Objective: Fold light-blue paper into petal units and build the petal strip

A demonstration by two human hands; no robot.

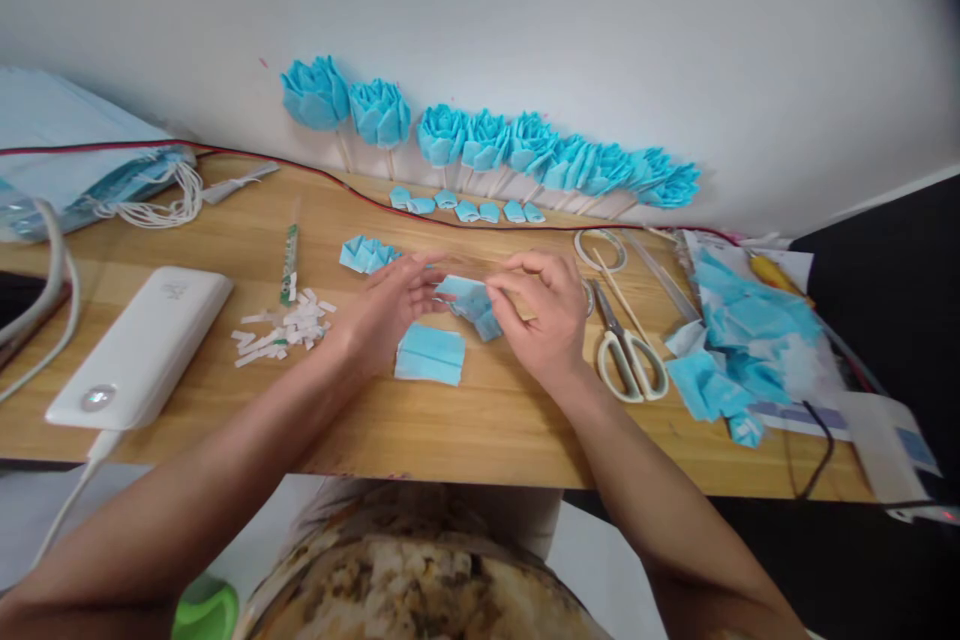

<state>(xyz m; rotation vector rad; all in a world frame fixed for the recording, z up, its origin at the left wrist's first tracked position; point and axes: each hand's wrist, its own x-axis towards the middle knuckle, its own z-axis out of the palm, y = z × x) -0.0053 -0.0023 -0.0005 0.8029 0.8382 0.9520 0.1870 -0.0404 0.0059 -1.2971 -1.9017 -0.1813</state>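
Between blue sheet (430, 355) and table edge (465, 476), open wood (480, 430).

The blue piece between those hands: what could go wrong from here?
The blue piece might crumple or tear where the right hand appears to pinch it. The loose white strips could scatter if the left hand brushes them. The right hand might also knock the scissors lying beside it.

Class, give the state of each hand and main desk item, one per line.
Left hand: fingers bent, grip unclear
Right hand: pinching blue piece
Blue piece: held, partly folded
Blue sheet: lying flat, creased
Scissors: lying unheld
Power bank: cable plugged in
Paper strips: scattered
Paper flowers: leaning against wall
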